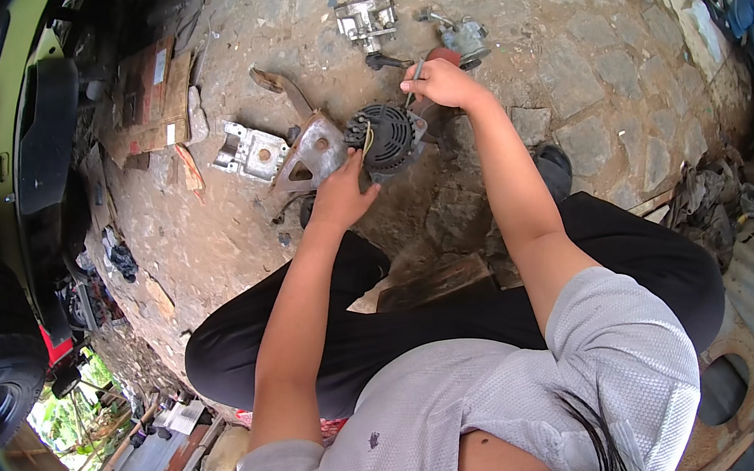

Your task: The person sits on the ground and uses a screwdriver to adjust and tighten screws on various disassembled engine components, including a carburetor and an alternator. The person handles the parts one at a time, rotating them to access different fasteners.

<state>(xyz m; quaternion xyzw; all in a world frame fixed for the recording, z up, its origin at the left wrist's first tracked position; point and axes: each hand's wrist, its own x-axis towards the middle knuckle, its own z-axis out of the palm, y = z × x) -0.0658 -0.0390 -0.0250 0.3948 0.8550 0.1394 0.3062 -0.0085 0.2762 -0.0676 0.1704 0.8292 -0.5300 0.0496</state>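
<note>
A round alternator (394, 130) with a black slotted cover and a loose yellowish wire (368, 138) sits on the ground in front of me. My left hand (343, 196) grips its near left side, thumb and fingers apart around the edge. At its far right, my right hand (445, 85) pinches a thin grey metal rod-like tool (415, 77) whose lower end points down at the alternator's rim. Just beyond that hand shows a reddish piece (442, 55); whether it belongs to the tool I cannot tell.
A rusty metal bracket (321, 146) and a silver metal housing (251, 152) lie left of the alternator. Farther off are another silver part (366, 20) and a greyish metal part (466, 36). Flattened cardboard (155, 98) lies near a green vehicle (15, 49). Scrap is piled at right.
</note>
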